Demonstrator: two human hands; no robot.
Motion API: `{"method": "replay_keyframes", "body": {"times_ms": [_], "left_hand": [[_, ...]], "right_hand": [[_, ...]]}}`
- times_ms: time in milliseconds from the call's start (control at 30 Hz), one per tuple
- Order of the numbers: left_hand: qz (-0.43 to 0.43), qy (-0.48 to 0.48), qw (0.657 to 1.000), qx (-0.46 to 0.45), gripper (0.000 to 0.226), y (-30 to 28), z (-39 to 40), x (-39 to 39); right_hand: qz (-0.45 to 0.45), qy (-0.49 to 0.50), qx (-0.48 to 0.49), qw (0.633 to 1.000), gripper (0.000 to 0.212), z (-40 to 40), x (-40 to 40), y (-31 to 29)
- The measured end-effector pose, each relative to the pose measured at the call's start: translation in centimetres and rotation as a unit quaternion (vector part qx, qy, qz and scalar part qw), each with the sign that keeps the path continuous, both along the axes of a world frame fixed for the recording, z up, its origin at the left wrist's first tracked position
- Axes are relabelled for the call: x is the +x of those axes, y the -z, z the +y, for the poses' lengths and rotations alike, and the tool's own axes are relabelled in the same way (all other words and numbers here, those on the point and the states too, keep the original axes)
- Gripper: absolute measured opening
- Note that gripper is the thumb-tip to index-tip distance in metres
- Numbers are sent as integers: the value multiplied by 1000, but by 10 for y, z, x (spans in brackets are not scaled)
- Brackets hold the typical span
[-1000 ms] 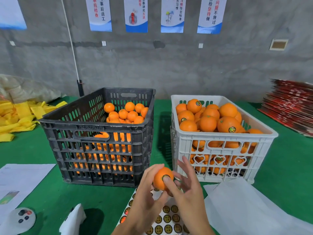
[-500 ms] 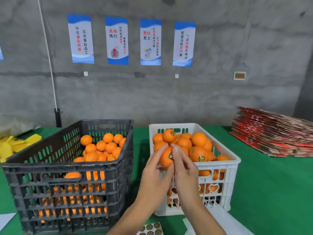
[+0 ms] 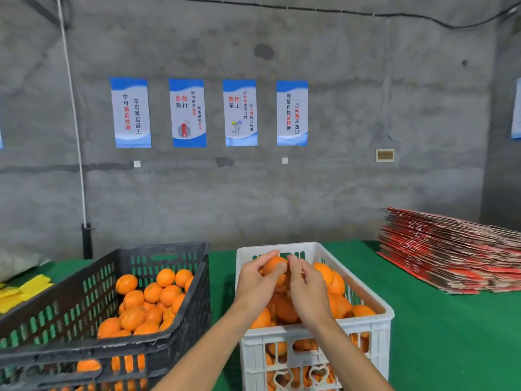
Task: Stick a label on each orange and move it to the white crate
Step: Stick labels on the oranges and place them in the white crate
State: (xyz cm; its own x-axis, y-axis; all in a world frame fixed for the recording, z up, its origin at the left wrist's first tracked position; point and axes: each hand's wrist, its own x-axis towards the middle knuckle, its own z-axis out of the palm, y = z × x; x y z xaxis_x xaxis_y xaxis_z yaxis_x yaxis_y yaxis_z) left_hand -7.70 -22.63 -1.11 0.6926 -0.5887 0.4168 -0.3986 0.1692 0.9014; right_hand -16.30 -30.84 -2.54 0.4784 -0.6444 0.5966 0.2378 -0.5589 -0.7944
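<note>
Both my hands are over the white crate (image 3: 313, 338), which is heaped with oranges. My left hand (image 3: 258, 280) curls its fingers round one orange (image 3: 274, 265) near the top of the pile at the crate's far end. My right hand (image 3: 306, 286) is beside it, fingertips touching the same orange from the right. The orange's label is hidden by my fingers. A black crate (image 3: 158, 347) on the left holds several unlabelled oranges (image 3: 149, 299). The sticker sheet is out of view.
Both crates stand on a green table (image 3: 451, 334). A stack of flat red cartons (image 3: 451, 255) lies at the right. Yellow cloths (image 3: 25, 292) lie at the far left. A grey wall with posters (image 3: 239, 112) is behind.
My hands have carried the orange up from above the sticker sheet and forward over the white crate. The view has tilted up, so the sheet has dropped out of sight.
</note>
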Motion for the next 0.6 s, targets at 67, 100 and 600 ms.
{"method": "replay_keyframes", "body": {"times_ms": [67, 100, 600], "left_hand": [[-105, -19, 992, 69, 34, 2, -1, 9], [-141, -18, 984, 103, 34, 2, -1, 14], [-57, -32, 751, 657, 31, -29, 231, 193]], "right_hand": [[-14, 15, -7, 1000, 36, 5, 3, 0], [-20, 18, -12, 1000, 32, 9, 4, -2], [148, -274, -63, 948, 30, 129, 145, -24]]}}
